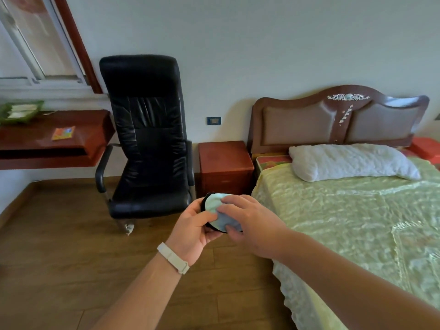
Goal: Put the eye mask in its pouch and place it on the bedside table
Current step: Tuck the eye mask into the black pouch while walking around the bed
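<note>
Two bare forearms come in from the bottom edge, the left one with a pale wristband (173, 258); both meet mid-air over the floor (59, 246), just off the left edge of the bed (345, 210).

Left hand (194, 231) cups the pouch (204, 203) from below and behind: thumb on the near face, fingers wrapped round the back, only a black rim showing. My read is it's holding the mouth open and steady so the other hand can work.

Right hand (247, 221) is pressed onto the mask (215, 207), a pale blue-green fabric; fingertips pinch and push it down, thumb under the lower fold. Mask sits mostly on top of or partway inside the pouch. Can't tell how deep, the fingers cover the seam. Looks like the stuffing step, not finished: a lot of pale fabric is still outside the black edge.

Both hands are closed on the items, neither is spread. Work is done in the air at chest height, likely because soft fabric needs two-handed support.

Outward: nightstand (225, 160) stands beyond the hands, between chair (147, 139) and headboard (338, 117), top bare in view. That's the drop target, and it's well apart from the hands. Pillow (350, 163) lies at the head of the bed. Desk (47, 139) sits at the left wall.

Risk: fabric bunching at the mouth.
</note>
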Demonstrator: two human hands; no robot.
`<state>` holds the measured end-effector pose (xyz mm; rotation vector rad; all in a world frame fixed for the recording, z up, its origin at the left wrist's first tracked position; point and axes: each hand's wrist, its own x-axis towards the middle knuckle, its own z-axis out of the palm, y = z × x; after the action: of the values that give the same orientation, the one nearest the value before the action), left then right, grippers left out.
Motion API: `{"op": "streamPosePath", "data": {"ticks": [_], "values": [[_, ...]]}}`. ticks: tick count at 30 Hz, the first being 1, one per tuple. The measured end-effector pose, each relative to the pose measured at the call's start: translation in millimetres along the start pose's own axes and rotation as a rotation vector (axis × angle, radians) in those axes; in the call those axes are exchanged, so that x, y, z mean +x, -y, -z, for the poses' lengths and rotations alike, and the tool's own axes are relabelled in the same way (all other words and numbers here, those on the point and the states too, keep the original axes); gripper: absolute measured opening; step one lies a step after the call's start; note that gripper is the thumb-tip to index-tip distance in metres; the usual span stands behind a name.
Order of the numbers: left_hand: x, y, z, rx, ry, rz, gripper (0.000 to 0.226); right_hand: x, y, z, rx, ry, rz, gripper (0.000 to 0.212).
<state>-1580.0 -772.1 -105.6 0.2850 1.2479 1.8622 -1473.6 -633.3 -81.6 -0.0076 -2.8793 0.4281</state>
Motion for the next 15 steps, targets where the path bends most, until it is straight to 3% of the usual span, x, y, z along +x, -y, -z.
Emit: {"op": "streamPosePath", "data": {"ticks": [6, 15], "values": [[86, -53, 30, -0.005, 0.099, 0.005, 0.040, 95, -34, -1, -0.039, -0.005, -0.026, 0.041], [201, -78, 26, 0.029, 0.136, 0.069, 0.034, 163, -119, -5, -0.034, -0.028, -0.106, 0.039]]}}
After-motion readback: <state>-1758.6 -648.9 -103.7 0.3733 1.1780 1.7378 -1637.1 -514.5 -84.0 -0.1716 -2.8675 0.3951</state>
